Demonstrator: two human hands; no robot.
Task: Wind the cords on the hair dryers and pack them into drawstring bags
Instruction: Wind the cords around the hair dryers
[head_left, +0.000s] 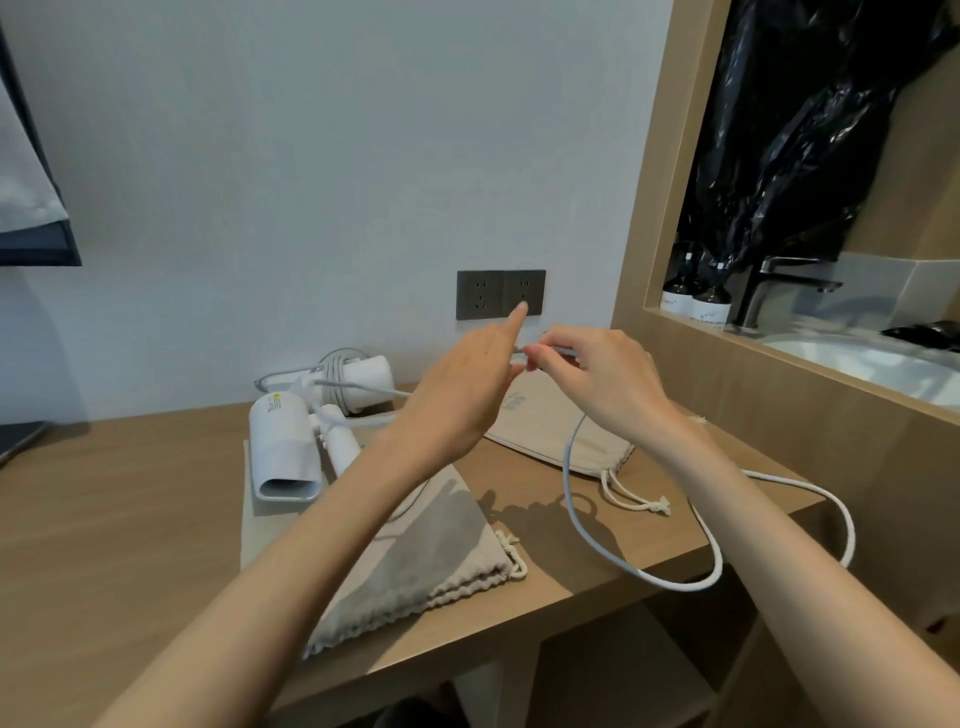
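Two white hair dryers lie at the back of the wooden desk (130, 525). The near dryer (283, 447) points its nozzle toward me; the far dryer (363, 382) has its cord wound round it. My right hand (597, 382) pinches a grey-white cord (613, 556) above the desk. The cord loops down over the desk edge and back up behind my right forearm. My left hand (462, 389) meets the right one at the cord, index finger straight; its grip is hidden. Two beige drawstring bags lie flat: one (431, 561) under my left forearm, one (540, 431) below my hands.
A dark double wall socket (500, 294) sits on the wall just behind my hands. To the right a wooden frame opens onto a sink (852, 358) with a dark tap (779, 286), two bottles and a black plastic bag. A dark object edges the desk's far left.
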